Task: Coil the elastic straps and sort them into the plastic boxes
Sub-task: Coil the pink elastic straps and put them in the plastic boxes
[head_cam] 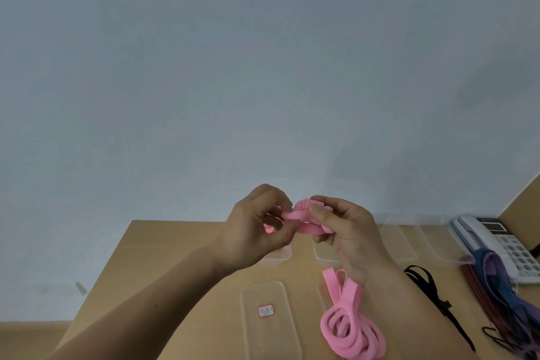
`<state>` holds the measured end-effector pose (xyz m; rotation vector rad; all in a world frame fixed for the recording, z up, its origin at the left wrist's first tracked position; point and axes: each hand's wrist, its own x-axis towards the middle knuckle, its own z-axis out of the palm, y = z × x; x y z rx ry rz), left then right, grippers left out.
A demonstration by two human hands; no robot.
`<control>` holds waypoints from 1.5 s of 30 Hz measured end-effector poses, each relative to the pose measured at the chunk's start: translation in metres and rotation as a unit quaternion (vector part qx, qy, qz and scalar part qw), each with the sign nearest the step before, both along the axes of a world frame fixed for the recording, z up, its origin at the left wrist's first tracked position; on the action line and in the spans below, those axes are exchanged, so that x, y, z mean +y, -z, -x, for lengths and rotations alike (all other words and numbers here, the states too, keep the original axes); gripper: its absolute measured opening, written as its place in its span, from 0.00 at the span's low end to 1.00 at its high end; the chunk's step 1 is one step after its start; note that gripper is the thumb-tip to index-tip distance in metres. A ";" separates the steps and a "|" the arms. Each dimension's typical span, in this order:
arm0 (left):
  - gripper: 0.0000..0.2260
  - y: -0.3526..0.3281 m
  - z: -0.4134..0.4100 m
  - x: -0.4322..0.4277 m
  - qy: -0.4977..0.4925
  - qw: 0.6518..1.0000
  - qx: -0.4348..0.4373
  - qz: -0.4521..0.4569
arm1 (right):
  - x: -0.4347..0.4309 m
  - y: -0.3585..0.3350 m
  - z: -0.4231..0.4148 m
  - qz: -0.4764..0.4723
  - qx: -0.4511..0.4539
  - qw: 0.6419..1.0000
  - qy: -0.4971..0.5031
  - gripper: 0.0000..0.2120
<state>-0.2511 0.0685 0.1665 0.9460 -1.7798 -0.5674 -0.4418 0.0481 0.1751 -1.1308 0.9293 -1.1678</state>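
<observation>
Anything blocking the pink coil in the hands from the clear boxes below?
Nothing visible. The left hand and right hand hold the pink strap coil in the air above a clear plastic box, partly hidden by the left hand.

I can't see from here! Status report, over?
Left hand and right hand pinching pink strap, half coiled. Loose pink pile waiting. Nothing in the way.

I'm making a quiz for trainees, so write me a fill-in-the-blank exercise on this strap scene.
1. The left hand and right hand together grip a coiled strap coloured ____.
2. The stickered plastic box lies to the ____ of the loose pink strap.
3. The blue straps at far right partly overlap a white ____.
Missing words: pink; left; telephone.
</observation>
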 end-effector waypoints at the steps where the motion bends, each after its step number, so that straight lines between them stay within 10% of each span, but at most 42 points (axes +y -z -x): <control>1: 0.10 -0.001 -0.001 0.000 0.000 1.000 -0.023 0.003 | 0.001 0.000 0.000 0.002 0.004 1.000 0.000 0.13; 9: 0.10 0.004 0.000 0.002 -0.039 0.999 -0.017 -0.002 | 0.005 -0.002 -0.002 0.030 0.068 0.997 0.004 0.11; 17: 0.24 -0.018 -0.007 0.001 0.077 0.929 0.093 -0.350 | 0.012 -0.002 0.003 0.105 0.190 0.975 -0.042 0.15; 23: 0.14 -0.020 0.001 0.002 0.091 0.935 0.079 -0.335 | 0.015 -0.001 0.003 0.093 0.204 0.974 -0.014 0.28; 45: 0.16 -0.009 -0.015 0.010 0.015 0.925 0.232 -0.300 | 0.015 0.004 -0.020 0.145 0.121 0.982 0.021 0.12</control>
